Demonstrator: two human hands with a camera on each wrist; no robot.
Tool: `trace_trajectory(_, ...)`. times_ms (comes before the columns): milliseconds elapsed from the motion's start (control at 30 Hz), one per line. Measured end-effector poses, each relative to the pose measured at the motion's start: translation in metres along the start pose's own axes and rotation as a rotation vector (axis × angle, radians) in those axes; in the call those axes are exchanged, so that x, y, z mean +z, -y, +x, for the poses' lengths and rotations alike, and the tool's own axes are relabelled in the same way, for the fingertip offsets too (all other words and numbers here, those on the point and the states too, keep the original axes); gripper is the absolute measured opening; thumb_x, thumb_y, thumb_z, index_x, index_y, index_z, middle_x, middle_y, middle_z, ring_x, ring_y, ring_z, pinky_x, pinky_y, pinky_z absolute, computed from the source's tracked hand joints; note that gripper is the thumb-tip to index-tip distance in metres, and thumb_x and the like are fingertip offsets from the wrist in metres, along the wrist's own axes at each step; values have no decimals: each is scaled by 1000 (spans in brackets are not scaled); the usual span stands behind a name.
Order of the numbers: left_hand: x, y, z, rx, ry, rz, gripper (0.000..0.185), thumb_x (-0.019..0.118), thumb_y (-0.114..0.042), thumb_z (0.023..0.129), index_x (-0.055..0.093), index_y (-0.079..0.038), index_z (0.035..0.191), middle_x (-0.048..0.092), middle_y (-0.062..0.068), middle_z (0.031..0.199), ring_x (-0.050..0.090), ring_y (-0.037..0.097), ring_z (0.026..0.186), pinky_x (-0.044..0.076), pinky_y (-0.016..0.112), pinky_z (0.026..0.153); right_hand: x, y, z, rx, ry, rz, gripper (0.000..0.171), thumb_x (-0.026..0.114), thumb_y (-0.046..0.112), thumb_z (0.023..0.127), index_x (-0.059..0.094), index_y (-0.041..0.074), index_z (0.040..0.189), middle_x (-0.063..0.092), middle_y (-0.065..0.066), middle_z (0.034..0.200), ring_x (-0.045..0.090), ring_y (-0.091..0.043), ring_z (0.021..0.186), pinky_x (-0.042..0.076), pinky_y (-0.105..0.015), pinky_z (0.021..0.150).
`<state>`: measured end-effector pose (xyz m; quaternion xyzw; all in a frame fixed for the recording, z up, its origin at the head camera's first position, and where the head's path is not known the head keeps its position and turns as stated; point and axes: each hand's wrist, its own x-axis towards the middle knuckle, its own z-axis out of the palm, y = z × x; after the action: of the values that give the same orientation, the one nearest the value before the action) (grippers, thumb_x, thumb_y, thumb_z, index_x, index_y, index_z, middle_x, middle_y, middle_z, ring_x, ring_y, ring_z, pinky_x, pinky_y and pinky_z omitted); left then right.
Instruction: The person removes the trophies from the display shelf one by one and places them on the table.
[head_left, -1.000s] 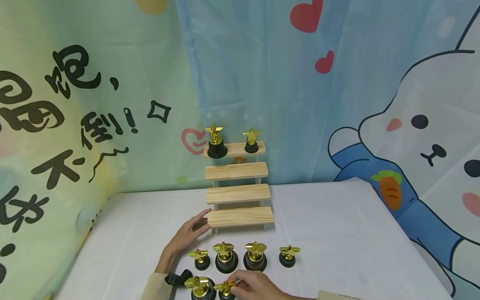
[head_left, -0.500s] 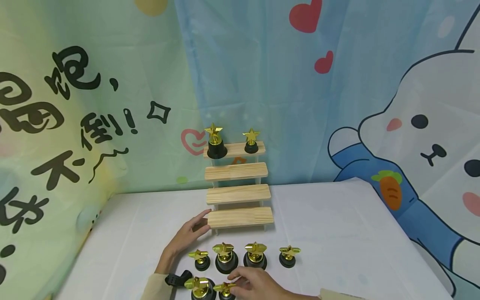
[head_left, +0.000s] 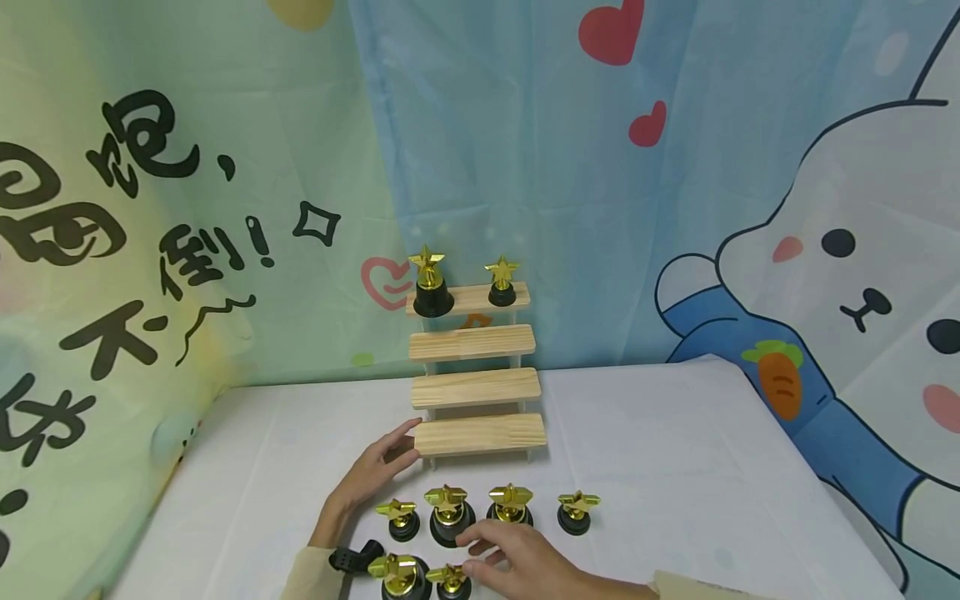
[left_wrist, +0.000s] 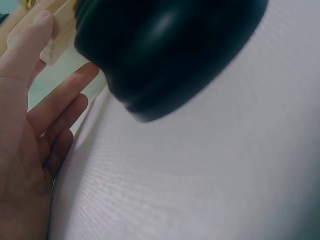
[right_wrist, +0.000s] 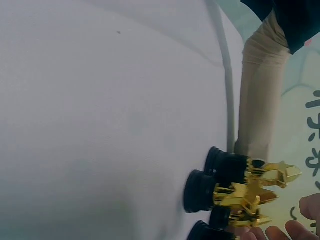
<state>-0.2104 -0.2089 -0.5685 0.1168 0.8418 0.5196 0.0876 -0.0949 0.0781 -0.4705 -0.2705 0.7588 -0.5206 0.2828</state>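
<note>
My left hand (head_left: pixel 378 462) rests at the left end of the lowest wooden shelf (head_left: pixel 480 435), its thumb touching the wood in the left wrist view and its fingers extended. At the front of the table my right hand (head_left: pixel 528 557) hovers with parted fingers, holding nothing. Its thumb is close beside a small gold star trophy (head_left: pixel 452 583) with a black base. A larger star trophy (head_left: pixel 402 581) stands just left of that one. Behind the right hand's fingers, a big trophy (head_left: pixel 512 498) is partly hidden.
Two trophies, a big one (head_left: pixel 432 292) and a small one (head_left: pixel 502 283), stand on the rack's top shelf (head_left: pixel 468 298). Three more in the row ahead of my hands are a small left one (head_left: pixel 403 523), a big one (head_left: pixel 452 521) and a small right one (head_left: pixel 576 514). A printed cloth (head_left: pixel 600 200) hangs behind.
My right hand has let go of the small front trophy, its fingers lifting and moving slightly away from the star. The left hand stays at the shelf.
</note>
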Motion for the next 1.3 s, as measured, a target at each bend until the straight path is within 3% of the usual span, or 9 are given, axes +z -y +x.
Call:
trace_trajectory(233,-1,-17,-5,-5,-1,16,57,61,-31,96,41,-22,148,66,9,123,60,26,120,42,46,106,-5,13,-1,-150,-24,-92,29,56,27,99,62,7,119,66,-15,119,67,-16,106,55,-21,82)
trace_trajectory(367,-6,-32,-9,3,28,10,58,61,-32,95,41,-19,148,67,8,123,61,25,119,43,45,105,-9,20,-1,-187,-59,-148,26,55,29,99,63,13,119,67,-13,117,67,-11,103,55,-21,82)
trace_trajectory(500,-8,-36,-10,12,39,11,58,61,-32,96,40,-20,148,67,8,123,61,23,119,43,44,105,-15,25,0,-218,-112,-194,25,56,30,99,64,16,118,69,-9,114,66,-4,98,55,-21,79)
trace_trajectory(667,-8,-32,-8,16,39,23,58,60,-33,96,39,-20,149,67,8,123,61,22,118,43,42,104,-26,33,6,-273,-179,-244,24,56,23,99,65,12,118,70,-9,114,68,-12,99,56,-22,78)
trace_trajectory(800,-4,-16,-1,8,18,27,58,60,-32,96,39,-22,149,67,8,123,61,23,118,44,43,104,-42,43,13,-281,-239,-310,24,56,25,99,65,13,119,68,-6,118,67,-19,104,56,-23,80)
trace_trajectory(933,-1,-2,4,4,-6,14,56,61,-31,96,41,-28,147,67,6,121,61,22,117,44,42,103,-63,52,24,-345,-326,-422,24,58,23,98,64,13,119,66,-6,122,66,-19,107,56,-24,84)
trace_trajectory(1133,-1,-1,2,13,2,0,56,63,-37,93,43,-33,145,68,1,118,62,19,115,44,41,104,-95,58,42,-426,-452,-552,25,61,19,96,65,10,119,67,-6,120,67,-19,103,56,-26,83)
trace_trajectory(1300,-1,0,1,17,8,0,57,63,-36,93,43,-29,146,68,1,118,62,19,115,44,42,105,-123,64,60,-394,-539,-568,26,61,19,96,65,8,119,68,-8,115,67,-20,100,57,-32,82)
